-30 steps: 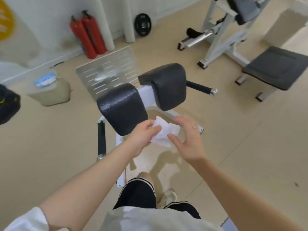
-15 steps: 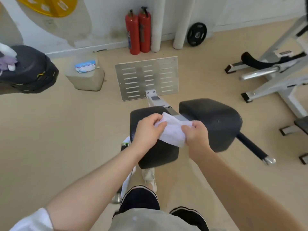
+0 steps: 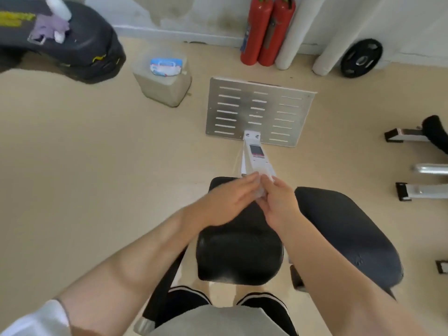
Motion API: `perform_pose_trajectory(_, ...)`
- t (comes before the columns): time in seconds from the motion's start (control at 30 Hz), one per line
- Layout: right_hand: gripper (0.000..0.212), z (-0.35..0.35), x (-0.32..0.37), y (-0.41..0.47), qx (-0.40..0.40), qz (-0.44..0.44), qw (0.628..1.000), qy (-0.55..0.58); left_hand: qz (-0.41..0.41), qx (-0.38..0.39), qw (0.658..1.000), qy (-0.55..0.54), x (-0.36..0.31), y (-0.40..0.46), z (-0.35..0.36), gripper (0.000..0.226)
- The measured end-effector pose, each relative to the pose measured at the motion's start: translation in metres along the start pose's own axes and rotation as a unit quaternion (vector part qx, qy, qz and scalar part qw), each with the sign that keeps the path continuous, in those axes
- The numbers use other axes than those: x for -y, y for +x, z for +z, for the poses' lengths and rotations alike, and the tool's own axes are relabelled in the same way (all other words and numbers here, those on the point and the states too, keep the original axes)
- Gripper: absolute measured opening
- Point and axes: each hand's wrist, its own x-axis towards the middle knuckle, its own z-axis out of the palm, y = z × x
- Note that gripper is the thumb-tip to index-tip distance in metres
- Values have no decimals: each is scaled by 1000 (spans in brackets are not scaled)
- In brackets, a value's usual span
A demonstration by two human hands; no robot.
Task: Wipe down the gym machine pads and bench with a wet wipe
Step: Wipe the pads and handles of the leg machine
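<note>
Head view: we saw both hands together above the left pad [image 3: 238,258], the left hand [image 3: 224,202] and right hand [image 3: 278,202] pressed against each other with the wet wipe [image 3: 261,190] squeezed between them, only a thin white edge showing. The right pad [image 3: 344,234] sat just beside the left pad, untouched. The white frame bar [image 3: 254,156] ran from the pads to the slotted metal footplate [image 3: 259,110]. A wipes pack [image 3: 166,66] lay on a block [image 3: 162,88] near the wall, with two red fire extinguishers [image 3: 266,32] further right.

Black pads [image 3: 242,258] — red extinguishers [image 3: 266,32], slotted silver plate [image 3: 259,110]
</note>
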Motion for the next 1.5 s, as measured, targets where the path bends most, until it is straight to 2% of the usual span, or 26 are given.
perform_pose_trajectory(0.07,24,-2,2,36,-23,-33,990,-139,-76,-44,996,-16,23,4,-14,44)
perform_pose_trajectory(0.1,24,-2,2,52,-37,-63,967,-244,-127,-51,991,-10,34,6,-18,45)
perform_pose_trajectory(0.17,26,1,3,78,-33,-128,878,-459,-225,-26,974,-29,55,6,-15,53)
perform_pose_trajectory(0.23,27,12,5,96,24,-173,792,-585,-284,-1,956,-68,68,6,-4,56)
perform_pose_trajectory(0.33,32,33,6,114,82,-222,685,-689,-329,11,937,-116,86,12,12,49)
perform_pose_trajectory(0.43,28,56,-8,128,167,-230,578,-765,-367,-33,909,-192,101,16,21,60)
perform_pose_trajectory(0.53,27,73,-33,129,277,-205,541,-767,-365,-64,881,-293,106,11,25,61)
perform_pose_trajectory(0.63,35,72,-45,132,326,-217,499,-773,-340,-75,874,-338,108,5,29,54)
perform_pose_trajectory(0.73,46,49,-36,142,303,-223,516,-770,-328,-79,872,-354,108,4,29,37)
perform_pose_trajectory(0.8,44,27,-26,148,241,-195,546,-778,-328,-57,877,-345,110,4,25,39)
perform_pose_trajectory(0.93,38,16,-21,149,119,-136,567,-804,-313,-27,889,-332,113,4,18,37)
perform_pose_trajectory(1.0,33,32,-29,141,119,-148,589,-785,-300,-30,899,-319,114,3,18,35)
perform_pose_trajectory(1.1,36,64,-46,121,200,-162,627,-735,-279,-50,908,-309,113,1,20,32)
perform_pose_trajectory(1.17,47,72,-51,112,251,-169,622,-722,-283,-62,906,-309,112,-1,23,27)
perform_pose_trajectory(1.23,53,62,-49,112,266,-182,614,-720,-301,-75,896,-317,112,-3,27,26)
perform_pose_trajectory(1.3,56,40,-39,114,232,-177,639,-712,-320,-74,895,-302,115,-3,30,35)
perform_pose_trajectory(1.37,57,14,-27,119,165,-154,666,-711,-331,-63,899,-281,117,-4,32,48)
perform_pose_trajectory(1.5,50,-9,-14,135,97,-88,644,-753,-324,-61,898,-293,119,-3,30,48)
